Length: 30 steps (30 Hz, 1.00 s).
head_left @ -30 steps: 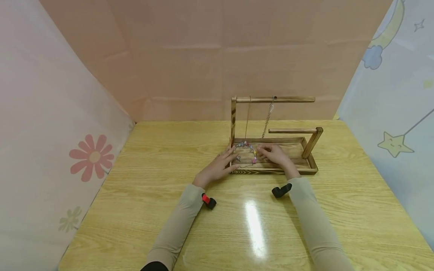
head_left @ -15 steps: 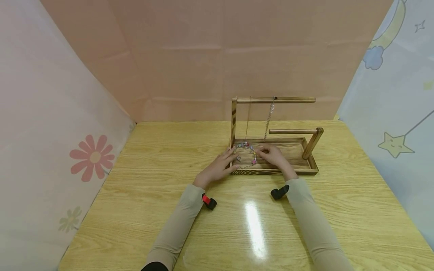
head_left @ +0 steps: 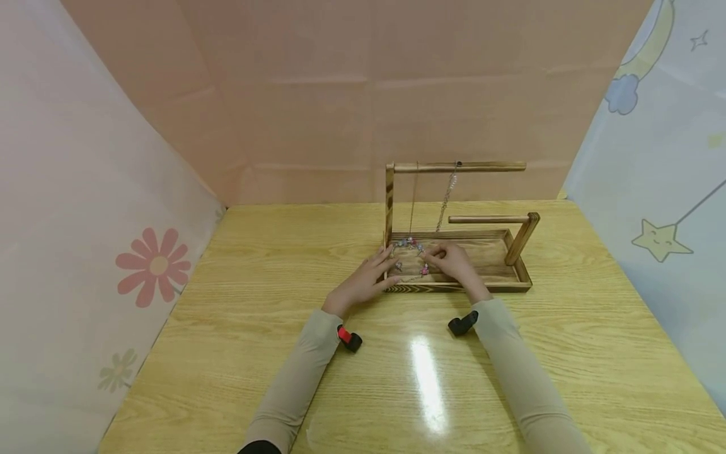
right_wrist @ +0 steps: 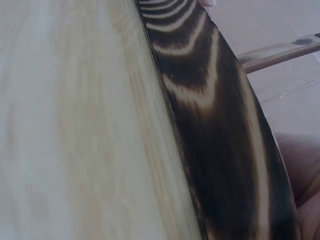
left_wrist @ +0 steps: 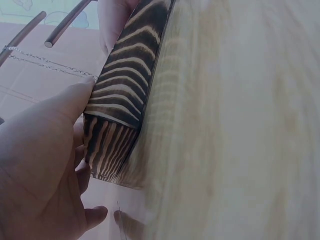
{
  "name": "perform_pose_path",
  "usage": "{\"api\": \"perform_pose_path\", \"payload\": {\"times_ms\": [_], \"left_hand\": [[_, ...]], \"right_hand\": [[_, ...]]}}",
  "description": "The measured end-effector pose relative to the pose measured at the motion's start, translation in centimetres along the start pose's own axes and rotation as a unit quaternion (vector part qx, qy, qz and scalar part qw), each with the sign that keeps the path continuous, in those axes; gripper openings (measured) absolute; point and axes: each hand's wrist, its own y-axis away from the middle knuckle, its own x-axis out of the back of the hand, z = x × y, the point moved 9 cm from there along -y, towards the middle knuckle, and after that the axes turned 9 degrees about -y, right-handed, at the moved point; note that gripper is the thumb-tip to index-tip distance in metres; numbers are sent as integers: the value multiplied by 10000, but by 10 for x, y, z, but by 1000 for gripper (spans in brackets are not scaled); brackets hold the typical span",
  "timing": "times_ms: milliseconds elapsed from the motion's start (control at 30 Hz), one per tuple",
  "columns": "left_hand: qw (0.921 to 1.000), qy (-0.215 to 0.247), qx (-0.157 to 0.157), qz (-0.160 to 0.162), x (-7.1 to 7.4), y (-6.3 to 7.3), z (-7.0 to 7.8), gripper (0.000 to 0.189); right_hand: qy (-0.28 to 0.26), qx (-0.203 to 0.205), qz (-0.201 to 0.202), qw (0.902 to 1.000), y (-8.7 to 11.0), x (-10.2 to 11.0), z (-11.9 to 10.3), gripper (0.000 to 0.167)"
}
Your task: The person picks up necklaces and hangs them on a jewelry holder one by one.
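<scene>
A bracelet of coloured beads and charms [head_left: 411, 241] lies as a loose ring in the left end of a wooden jewelry stand's tray [head_left: 471, 287]. My left hand [head_left: 363, 277] rests over the tray's left end, fingers spread, with the thumb at the front wall. In the left wrist view that thumb lies along the striped front wall [left_wrist: 122, 65] and the other fingers are beside the end wall. My right hand [head_left: 454, 261] reaches in over the front wall and pinches the bracelet's right side between thumb and fingertips, hiding some beads. The right wrist view mostly shows the front wall [right_wrist: 210, 100].
Above the tray runs a long upper bar [head_left: 488, 167], with a thin chain [head_left: 414, 198] and a silver chain with pale beads [head_left: 447, 198] hanging from it. A shorter bar [head_left: 482, 219] on the right post [head_left: 522, 239] juts leftward. Yellow wood-grain table [head_left: 283, 252] surrounds the stand.
My right hand has shifted slightly left, its fingertips now covering the yellow beads on the bracelet's right side. The left hand has stayed in place. The hanging silver chain sways slightly.
</scene>
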Motion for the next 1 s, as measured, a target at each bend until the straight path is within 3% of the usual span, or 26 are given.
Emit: {"api": "perform_pose_path", "payload": {"times_ms": [267, 1000], "left_hand": [[10000, 61, -11, 21, 0, 0, 1, 60], [9999, 90, -36, 65, -1, -1, -1, 59]], "right_hand": [[-85, -314, -5, 9995, -1, -3, 8, 32], [367, -54, 139, 9992, -3, -4, 3, 25]]}}
